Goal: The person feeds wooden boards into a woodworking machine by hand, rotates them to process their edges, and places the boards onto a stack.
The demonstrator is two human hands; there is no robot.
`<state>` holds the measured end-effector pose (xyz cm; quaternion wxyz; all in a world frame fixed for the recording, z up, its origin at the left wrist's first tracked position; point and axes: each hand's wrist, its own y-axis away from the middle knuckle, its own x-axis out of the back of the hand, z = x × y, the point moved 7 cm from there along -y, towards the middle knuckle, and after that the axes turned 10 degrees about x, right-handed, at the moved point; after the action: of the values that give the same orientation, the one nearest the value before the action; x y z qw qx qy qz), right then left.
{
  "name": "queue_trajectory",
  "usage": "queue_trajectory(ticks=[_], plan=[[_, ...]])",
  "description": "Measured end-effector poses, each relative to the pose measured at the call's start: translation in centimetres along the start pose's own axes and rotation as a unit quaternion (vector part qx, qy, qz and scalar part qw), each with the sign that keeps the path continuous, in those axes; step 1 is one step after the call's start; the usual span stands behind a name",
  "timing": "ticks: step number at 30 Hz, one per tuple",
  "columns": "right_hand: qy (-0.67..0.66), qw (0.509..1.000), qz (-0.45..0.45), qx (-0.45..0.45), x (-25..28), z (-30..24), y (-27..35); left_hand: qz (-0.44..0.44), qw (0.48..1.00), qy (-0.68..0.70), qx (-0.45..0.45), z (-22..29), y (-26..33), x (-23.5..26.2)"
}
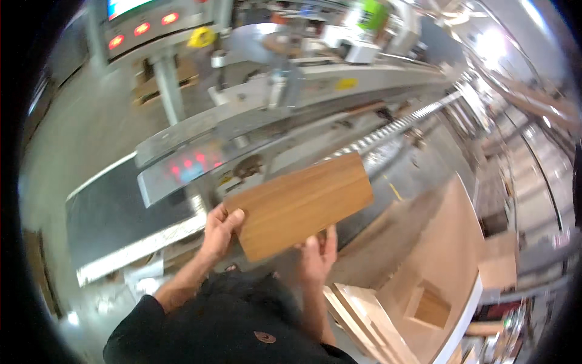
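Note:
A flat brown wooden board (300,209) is held up in front of me, tilted so its right end sits higher. My left hand (219,230) grips its left end, thumb lying on the top face and fingers behind. At the lower edge, right of the middle, my right hand (318,252) pinches the board between thumb and fingers. The fingers under the board are hidden. Beyond it runs a long grey machine (242,124) with a lit control panel (193,167), blurred by motion.
To the left stands a black-topped conveyor or table (130,212) with a pale edge. A large brown-surfaced table (418,261) on the right bears a small wooden block (429,306); several pale boards (370,321) lie beside it. At upper left is a screen panel with red lights (142,28).

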<state>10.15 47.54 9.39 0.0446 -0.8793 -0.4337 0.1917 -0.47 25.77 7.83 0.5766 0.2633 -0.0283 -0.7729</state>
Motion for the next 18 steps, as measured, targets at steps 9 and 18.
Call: queue_trajectory(ticks=[9,18], plan=[[-0.060,0.964,-0.209,-0.151,-15.9,7.1,4.7,0.218,0.970,0.087,-0.065,2.5,8.2,21.4],[-0.017,0.951,-0.256,-0.170,-24.0,16.4,5.7,0.357,0.926,-0.112,-0.059,2.7,2.1,33.0]])
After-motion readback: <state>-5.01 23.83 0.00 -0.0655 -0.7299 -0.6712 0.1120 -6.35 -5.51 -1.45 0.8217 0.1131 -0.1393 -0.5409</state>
